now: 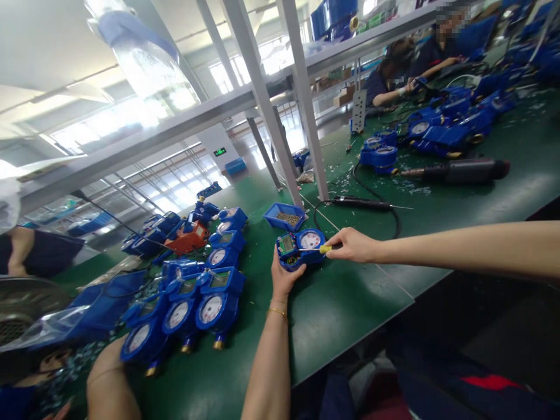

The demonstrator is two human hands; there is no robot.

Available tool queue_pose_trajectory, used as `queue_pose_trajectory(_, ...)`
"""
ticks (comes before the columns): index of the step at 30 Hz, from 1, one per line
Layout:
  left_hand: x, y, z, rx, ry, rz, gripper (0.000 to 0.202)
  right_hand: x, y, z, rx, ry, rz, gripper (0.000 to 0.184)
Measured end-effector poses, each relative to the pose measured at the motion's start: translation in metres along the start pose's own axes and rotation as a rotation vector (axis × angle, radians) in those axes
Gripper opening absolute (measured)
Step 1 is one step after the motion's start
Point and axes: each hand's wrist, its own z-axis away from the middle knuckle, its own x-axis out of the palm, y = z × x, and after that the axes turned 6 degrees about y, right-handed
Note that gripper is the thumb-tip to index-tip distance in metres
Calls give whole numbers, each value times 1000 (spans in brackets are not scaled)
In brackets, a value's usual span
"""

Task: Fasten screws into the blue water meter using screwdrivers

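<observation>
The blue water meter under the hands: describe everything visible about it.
The blue water meter looks like a plastic housing lying face up on the green table. It has a round white dial on the right and a small display window on the left. The left hand grips its near edge; the right hand holds a yellow-handled screwdriver over it.

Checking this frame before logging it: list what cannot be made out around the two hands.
- Head view: tool tip beyond the yellow handle in the right hand, too small.
- Blue meter: near side hidden by the left hand.
- Dial readings: too small.
- Small blue tray: contents blurred.
</observation>
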Motion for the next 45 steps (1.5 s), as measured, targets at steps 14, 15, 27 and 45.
queue_pose_trajectory(14, -1, -3, 4, -13, 53, -9, 117, -119, 0, -8, 7, 125, 305, 43)
queue_pose_trajectory(15, 0, -4, 5, -11, 59, -20, 117, -109, 20, -5, 66, 147, 292, 46)
queue_pose_trajectory(27, 0, 0, 15, -28, 15, -76, 126, 30, 142, -44, 213, 354, 332, 39)
queue_pose_trajectory(45, 2, 6, 20, 23, -35, -200, 128, 80, 10, -14, -682, 724, 351, 23)
